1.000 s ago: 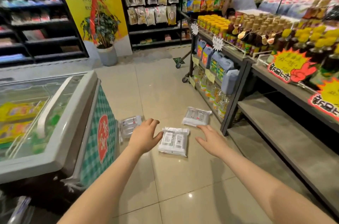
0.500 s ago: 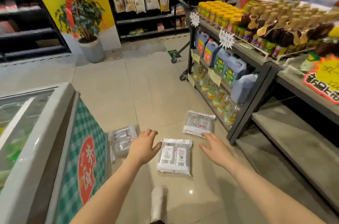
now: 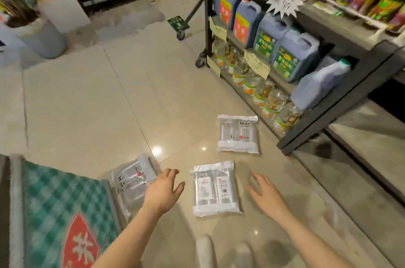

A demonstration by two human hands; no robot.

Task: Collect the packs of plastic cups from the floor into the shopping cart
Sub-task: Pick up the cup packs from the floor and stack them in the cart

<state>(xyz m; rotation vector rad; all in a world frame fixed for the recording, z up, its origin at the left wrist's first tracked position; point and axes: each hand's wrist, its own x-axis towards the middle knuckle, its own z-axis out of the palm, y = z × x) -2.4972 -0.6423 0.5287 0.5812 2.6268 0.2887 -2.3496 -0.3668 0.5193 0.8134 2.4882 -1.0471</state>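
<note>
- Glossy beige floor tiles (image 3: pixel 92 101), thin grout lines, ceiling-light glare spots.
- Three flat rectangular packs of plastic cups on the floor, clear crinkled film with white sealed ends and printed labels.
- Middle pack (image 3: pixel 215 187): lies flat between both hands, long side pointing away from the camera, two white label panels face up.
- Far pack (image 3: pixel 238 134): flat on the tiles, just beside the foot of the metal shelf (image 3: pixel 324 123), apart from the middle pack.
- Left pack (image 3: pixel 131 180): tilted, right against the freezer side (image 3: pixel 65 206), which has a green-white check pattern and a red emblem; blurred.
- Left hand (image 3: pixel 163 191): fingers spread and relaxed, palm down, holding nothing; it overlaps the right edge of the left pack in view, contact cannot be told.
- Right hand (image 3: pixel 266 193): fingers spread, palm down, empty, right of the middle pack with a gap; motion-blurred.
- Shelf holds blue plastic jugs (image 3: pixel 295 52) with handles and bright labels, and a lower row of clear bottles (image 3: pixel 263 92).
- Caster wheel (image 3: pixel 180 34) on a dark frame farther back.
- Grey round plant pot (image 3: pixel 37 39) top left.
- Shopping cart not identifiable.
</note>
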